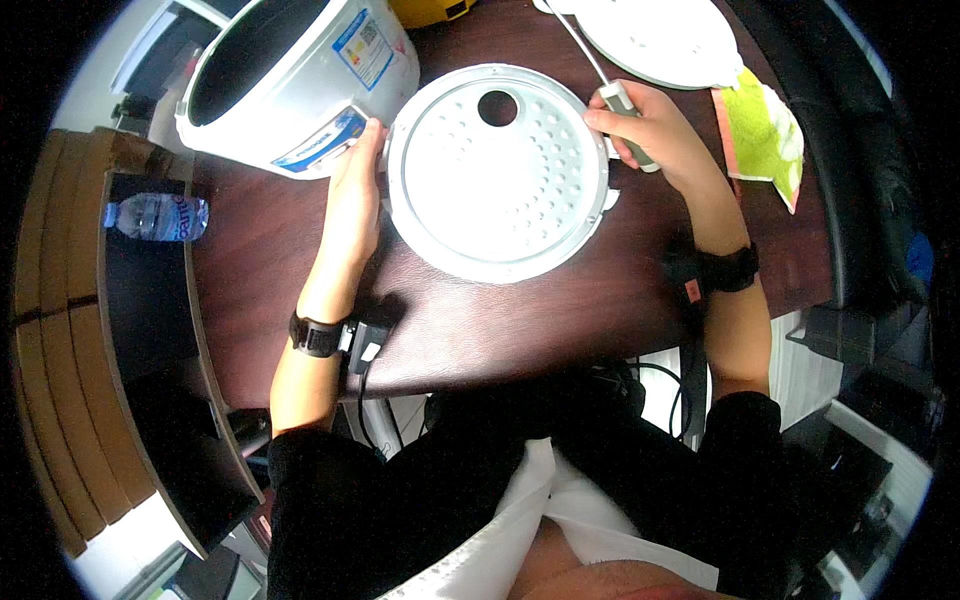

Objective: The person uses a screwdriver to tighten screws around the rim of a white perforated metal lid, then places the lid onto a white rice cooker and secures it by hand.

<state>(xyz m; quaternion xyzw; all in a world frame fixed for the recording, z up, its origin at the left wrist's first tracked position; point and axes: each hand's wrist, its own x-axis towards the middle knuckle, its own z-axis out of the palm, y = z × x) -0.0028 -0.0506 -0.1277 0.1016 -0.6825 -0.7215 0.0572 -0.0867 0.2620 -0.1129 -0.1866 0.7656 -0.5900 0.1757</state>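
A round pale metal lid plate, dimpled and with one dark round hole near its far edge, is in front of me on the table. My left hand is closed on its left rim, thumb side up. A screwdriver with a grey-green handle is gripped in my right hand, its long shaft slanting away to the upper left. That hand is at the lid plate's right rim; whether its fingers touch the rim, I cannot tell. Small tabs stick out from the plate's right side.
A white rice cooker body with a dark interior stands tilted at the far left. Another white lid lies at the far right, beside a green-yellow cloth. A water bottle lies left of the brown table. Something yellow sits at the back.
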